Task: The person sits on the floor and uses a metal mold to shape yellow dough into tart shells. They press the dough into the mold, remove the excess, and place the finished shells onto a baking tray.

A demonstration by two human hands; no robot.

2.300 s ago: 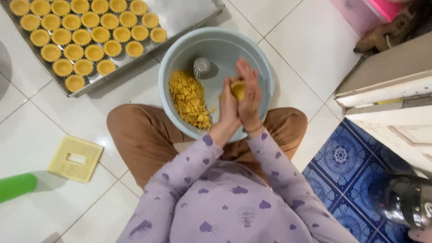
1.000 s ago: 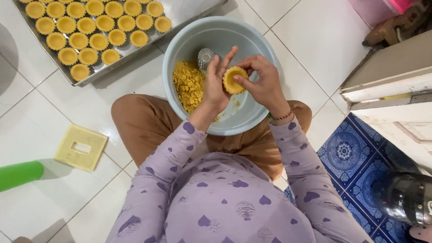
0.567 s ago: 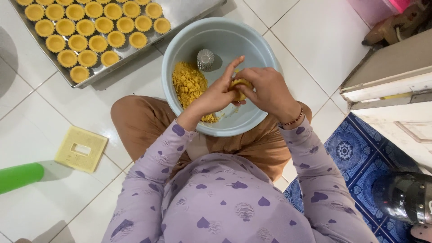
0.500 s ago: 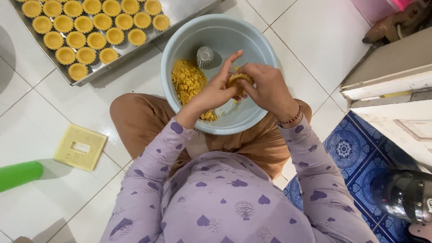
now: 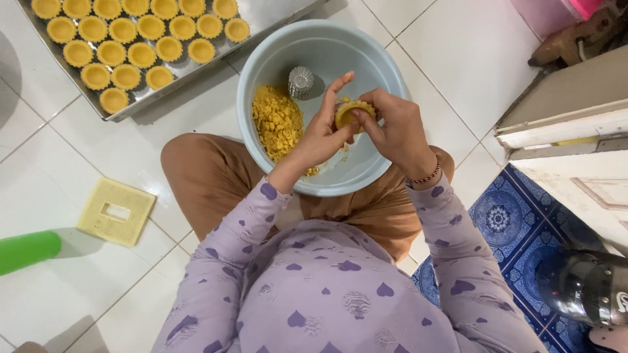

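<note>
Pinching a small dough-lined tart mould (image 5: 353, 112) from both sides, the right hand (image 5: 396, 131) cups it while the left hand (image 5: 324, 134) presses fingertips into it, above the blue bowl (image 5: 268, 59) holding yellow dough (image 5: 276, 121) and an empty metal mould (image 5: 301, 82). Filled tart shells (image 5: 124, 39) line the tray (image 5: 275, 16) beyond.

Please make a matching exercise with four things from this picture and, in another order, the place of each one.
Things:
1. metal mould
2. tart shell
3. yellow square plate
4. filled shells

Places:
A. on the floor tiles
B. on the baking tray
C. standing in the basin
D. between the left hand and right hand

Pairs: 1-C, 2-D, 3-A, 4-B
</note>
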